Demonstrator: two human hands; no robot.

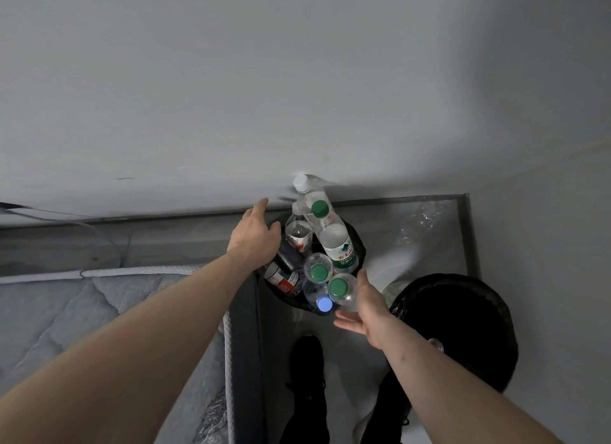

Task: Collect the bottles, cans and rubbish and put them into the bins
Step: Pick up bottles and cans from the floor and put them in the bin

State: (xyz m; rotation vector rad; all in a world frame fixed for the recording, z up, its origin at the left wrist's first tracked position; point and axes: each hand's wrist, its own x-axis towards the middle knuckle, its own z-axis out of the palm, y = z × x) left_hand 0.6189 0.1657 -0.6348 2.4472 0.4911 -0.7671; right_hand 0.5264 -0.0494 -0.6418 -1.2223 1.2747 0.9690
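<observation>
Landmark: the bottle bin (358, 245), a dark round bin lined with a black bag, standing in the corner beside the bed (99, 311); every place below is told from it.
Bin contents: crammed full of bottles standing neck-up, so the green caps (319, 272) and a blue cap (324, 304) crowd its mouth; the upright packing likely fits more in.
Tall bottle: a clear bottle with a white cap (300, 182) and a green-capped, green-labelled bottle (337, 242) rise well above the bin's rim and lean toward the wall behind it, probably because there is no room left lower down.
Dark bottle: a dark bottle with a red and white label (281, 275) lies tilted at the bin's bed side.
Left hand (256, 232): over the bin's bed-side rim, fingers straight and spread, holding nothing; it seems placed to steady the pile.
Right hand (367, 306): at the bin's near rim, palm up, fingers relaxed, grasping nothing, just beside a green-capped bottle (338, 286); contact cannot be told.
Second bin (463, 324): near the bottle bin on its far-from-bed side, dark inside, contents too dim to make out apart from one small shiny thing near its rim.
Crushed bottle (420, 222): lies on the floor beyond the bottle bin toward the corner, not yet binned.
Judgement: the bottle bin is at capacity, so the leaning bottles could topple.
</observation>
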